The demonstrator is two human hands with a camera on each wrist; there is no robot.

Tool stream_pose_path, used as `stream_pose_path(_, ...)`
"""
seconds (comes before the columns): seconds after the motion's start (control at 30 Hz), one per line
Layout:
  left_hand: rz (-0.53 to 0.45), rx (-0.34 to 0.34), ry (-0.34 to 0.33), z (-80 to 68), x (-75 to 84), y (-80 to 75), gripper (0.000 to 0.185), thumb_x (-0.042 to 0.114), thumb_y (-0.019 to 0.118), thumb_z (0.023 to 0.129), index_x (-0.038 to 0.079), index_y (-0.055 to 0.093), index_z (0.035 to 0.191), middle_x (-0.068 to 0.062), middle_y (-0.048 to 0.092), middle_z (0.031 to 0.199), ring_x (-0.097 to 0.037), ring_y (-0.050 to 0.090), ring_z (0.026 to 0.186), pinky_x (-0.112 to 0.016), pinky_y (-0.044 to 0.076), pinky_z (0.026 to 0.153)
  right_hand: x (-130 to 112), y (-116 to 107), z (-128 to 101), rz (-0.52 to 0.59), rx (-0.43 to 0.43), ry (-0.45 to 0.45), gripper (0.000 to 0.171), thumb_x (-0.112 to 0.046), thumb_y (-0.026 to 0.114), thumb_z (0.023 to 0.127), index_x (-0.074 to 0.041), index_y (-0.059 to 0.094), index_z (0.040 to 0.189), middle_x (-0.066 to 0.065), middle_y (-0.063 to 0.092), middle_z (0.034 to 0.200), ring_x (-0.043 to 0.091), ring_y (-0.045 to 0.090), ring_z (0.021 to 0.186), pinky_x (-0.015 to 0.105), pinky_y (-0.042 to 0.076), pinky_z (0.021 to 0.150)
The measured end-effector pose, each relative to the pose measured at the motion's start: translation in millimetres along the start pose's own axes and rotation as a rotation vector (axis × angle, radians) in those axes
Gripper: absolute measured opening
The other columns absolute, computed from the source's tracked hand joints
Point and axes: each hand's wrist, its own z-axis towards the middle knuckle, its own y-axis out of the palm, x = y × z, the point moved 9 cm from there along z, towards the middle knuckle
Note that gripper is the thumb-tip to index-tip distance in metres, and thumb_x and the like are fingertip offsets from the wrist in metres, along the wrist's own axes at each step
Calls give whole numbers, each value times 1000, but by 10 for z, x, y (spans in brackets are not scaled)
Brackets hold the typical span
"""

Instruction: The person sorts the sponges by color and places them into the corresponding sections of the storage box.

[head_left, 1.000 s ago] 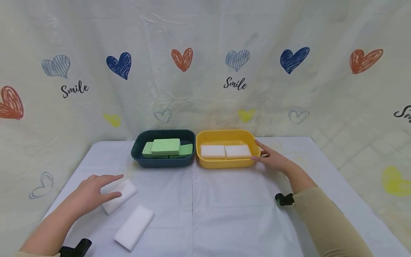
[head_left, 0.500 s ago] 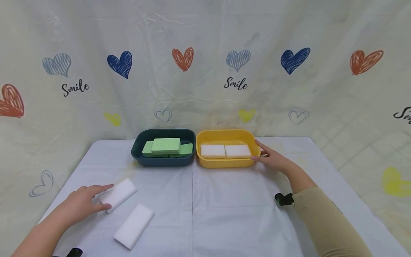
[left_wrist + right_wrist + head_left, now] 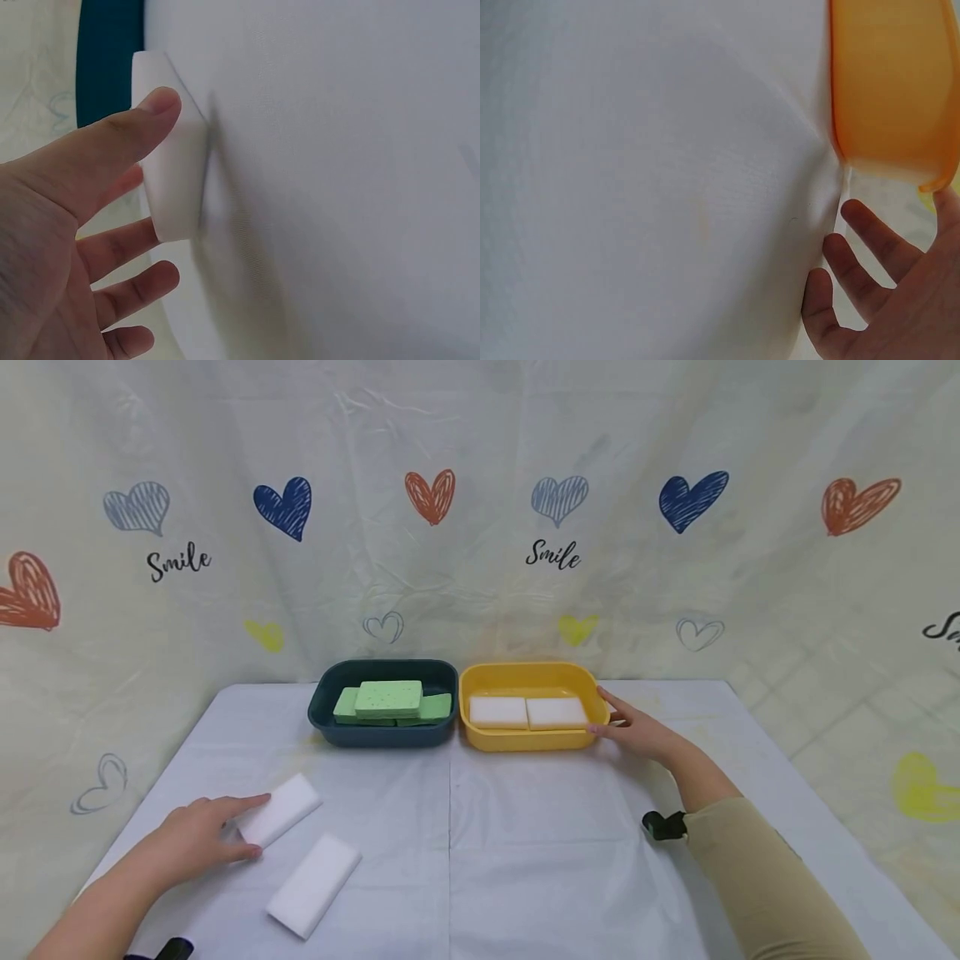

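On the table's left side my left hand (image 3: 191,839) holds the near end of a white sponge block (image 3: 283,810) between thumb and index finger. In the left wrist view the thumb (image 3: 161,101) lies on this block's side, with the other fingers spread below. A second white sponge block (image 3: 315,887) lies just to the right of it. My right hand (image 3: 637,727) touches the right end of a yellow tray (image 3: 525,741), thumb at the front corner and index finger at the rim. Several of its fingers stay off the tray in the right wrist view.
Two white blocks (image 3: 497,712) lie side by side in the yellow tray. Against its left side stands a dark teal tray (image 3: 382,737) holding several green sponge blocks (image 3: 387,699). A white cloth (image 3: 525,843) covers the table; a heart-printed curtain (image 3: 480,593) hangs behind.
My left hand has come down and back toward the near end of the farther loose block, and its thumb and index finger have closed in on it. The right hand stays at the yellow tray.
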Motion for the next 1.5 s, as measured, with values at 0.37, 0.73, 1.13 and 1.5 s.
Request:
stream_pose_path(0.37,25,0,-3,3,36,-50,80,52,81,73,12,59,139,-21,62,127,-43,56,107,-61,42,82,4,-2,3,-6,0,-2,103,-69,62,84,-38,-2,159,28,32,151,47,37,132,69,30,107)
stream_pose_path(0.73,-12,161,49,-121,133,-362,73,51,79,78,16,60,139,-15,63,129,-42,55,112,-61,44,86,-22,-6,-16,-6,0,23,102,-68,63,84,-38,0,159,27,32,151,46,36,133,68,29,107)
stream_pose_path(1.13,8,195,116,16,484,-663,69,46,78,82,17,58,141,-20,60,131,-44,52,115,-64,40,91,-54,-12,-73,0,5,10,99,-63,63,88,-37,0,159,29,31,150,47,36,131,69,30,106)
stream_pose_path(1.5,8,166,210,437,1027,-747,65,42,78,84,22,57,142,-15,61,132,-41,51,118,-61,43,92,14,-4,-22,9,20,31,101,-67,64,85,-40,1,159,27,32,151,45,38,131,67,32,106)
